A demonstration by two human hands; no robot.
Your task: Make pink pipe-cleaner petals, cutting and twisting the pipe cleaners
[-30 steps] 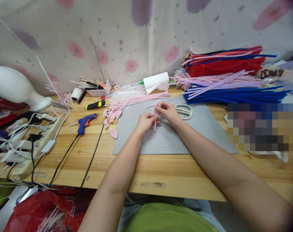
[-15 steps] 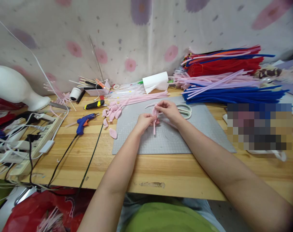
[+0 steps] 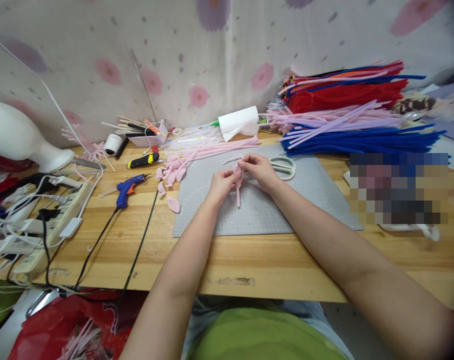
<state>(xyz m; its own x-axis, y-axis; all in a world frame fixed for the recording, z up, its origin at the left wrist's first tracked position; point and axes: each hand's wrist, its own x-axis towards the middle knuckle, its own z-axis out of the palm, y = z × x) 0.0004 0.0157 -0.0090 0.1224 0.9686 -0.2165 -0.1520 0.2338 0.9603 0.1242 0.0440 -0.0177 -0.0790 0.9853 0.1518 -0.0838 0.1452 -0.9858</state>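
Over the grey cutting mat [image 3: 208, 220], a bent pink pipe cleaner [image 3: 238, 196] is pinched between both hands, one end hanging down. My left hand [image 3: 224, 185] grips it from the left side, fingers closed. From above and the right, my right hand [image 3: 257, 169] closes its thumb and fingertips on the upper part. The fingers hide some of the folded shape. Just behind my right hand lie scissors [image 3: 292, 172] with pale green handles. Several pink petal-shaped pieces [image 3: 173, 172] are heaped at the mat's left edge, with a single petal [image 3: 173, 204] closer to me.
A blue glue gun [image 3: 126, 190] and a yellow-black utility knife [image 3: 143, 160] lie left. Blue pipe cleaners [image 3: 362, 140] and red ones [image 3: 347, 96] are stacked at back right. A white paper roll [image 3: 239, 124] stands behind the mat. A cabled power strip [image 3: 71, 210] sits far left.
The view has shifted slightly. My right fingertips have come down closer to my left fingers, and the pipe cleaner's upper part is more covered. Both hands keep their hold.
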